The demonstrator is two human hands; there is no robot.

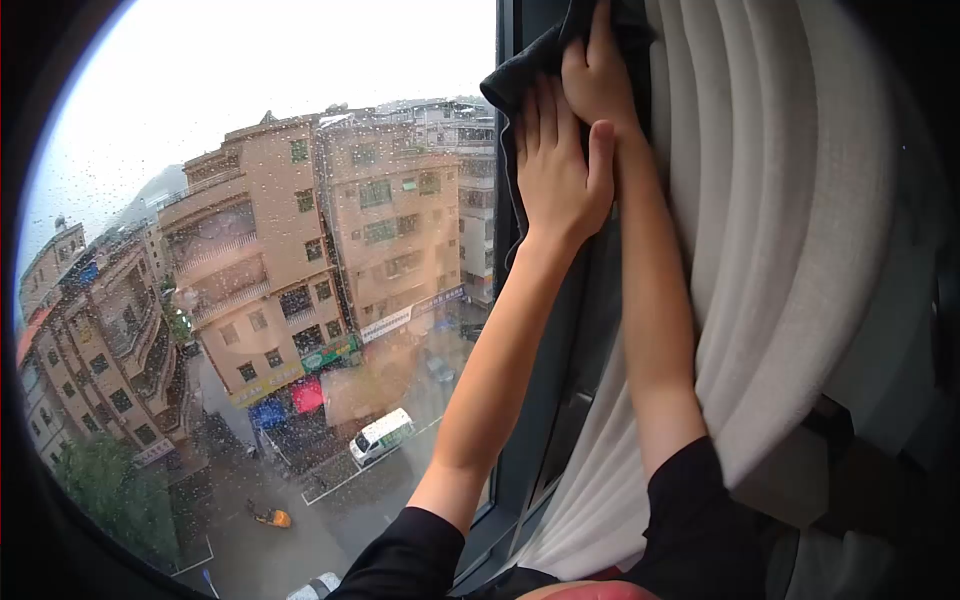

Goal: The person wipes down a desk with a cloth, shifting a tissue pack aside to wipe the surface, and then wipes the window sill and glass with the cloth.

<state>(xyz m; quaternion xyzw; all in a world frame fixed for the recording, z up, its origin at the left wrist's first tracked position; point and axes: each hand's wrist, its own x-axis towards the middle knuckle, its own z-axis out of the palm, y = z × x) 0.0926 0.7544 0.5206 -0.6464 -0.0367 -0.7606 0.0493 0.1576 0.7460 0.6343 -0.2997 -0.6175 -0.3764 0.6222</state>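
A dark cloth (522, 76) lies against the dark window frame near the top of the view, its left corner folded out over the glass. My left hand (562, 185) presses flat on the cloth, fingers stretched upward and thumb apart. Just above it and to the right, my right hand (598, 90) holds the upper part of the cloth, with its fingertips partly cut off by the top edge. Both arms reach up, and the wrists are close together.
A rain-spotted window pane (400, 260) fills the left side, with buildings, a street and a white van (382, 436) far below. The dark window frame (575, 330) runs beside the pane. A pale curtain (770, 200) hangs along my right arm.
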